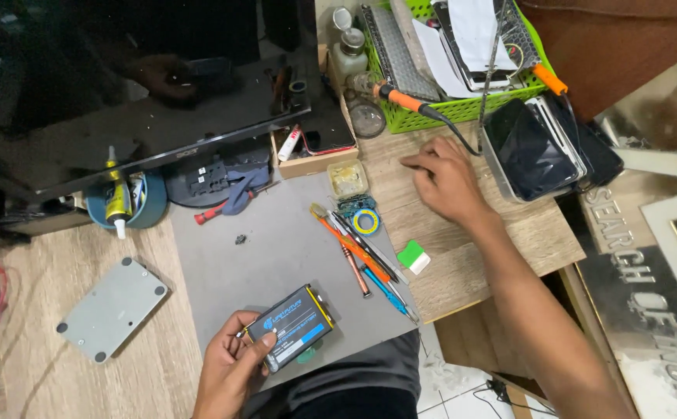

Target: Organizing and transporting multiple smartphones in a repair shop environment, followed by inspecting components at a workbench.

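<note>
My left hand (230,371) holds a black phone battery (292,326) with a blue label and yellow edge, low over the grey work mat (268,248). My right hand (445,180) lies flat, fingers spread, on the wooden desk (509,233) just in front of the green basket (462,109). It holds nothing. It is nearest to a soldering iron (404,99) with an orange grip and its black cord.
Several screwdrivers and tweezers (365,252) lie on the mat's right side beside a yellow tape roll (366,222) and a green-and-white pick (413,257). A stack of phones (544,143) sits right. A dark monitor (136,85), glue tube (116,194) and grey plate (113,309) are left.
</note>
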